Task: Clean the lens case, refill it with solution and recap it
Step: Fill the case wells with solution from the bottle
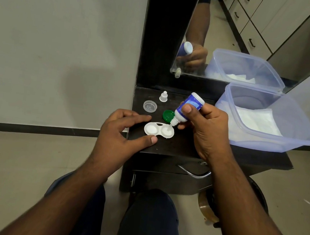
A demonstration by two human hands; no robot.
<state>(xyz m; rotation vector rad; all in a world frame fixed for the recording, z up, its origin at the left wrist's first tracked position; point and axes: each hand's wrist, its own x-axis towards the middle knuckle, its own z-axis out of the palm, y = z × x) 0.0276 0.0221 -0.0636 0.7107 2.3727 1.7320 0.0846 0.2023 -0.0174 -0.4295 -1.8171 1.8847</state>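
A white lens case [158, 130] with two open wells lies on the dark counter [181, 147]. My right hand [206, 129] grips a small blue and white solution bottle [187, 108], tipped nozzle down over the right well. My left hand [121, 134] steadies the case, index finger at its far left edge and thumb at its near left edge. A green cap [168, 116] and a clear cap [149, 106] lie behind the case. The bottle's white cap [163, 96] stands further back.
A clear plastic tub [267, 138] holding white tissue sits at the counter's right. A mirror [243, 30] stands behind, reflecting hand, bottle and tub. Below the counter is a drawer with a metal handle [194, 173]. A wall lies to the left.
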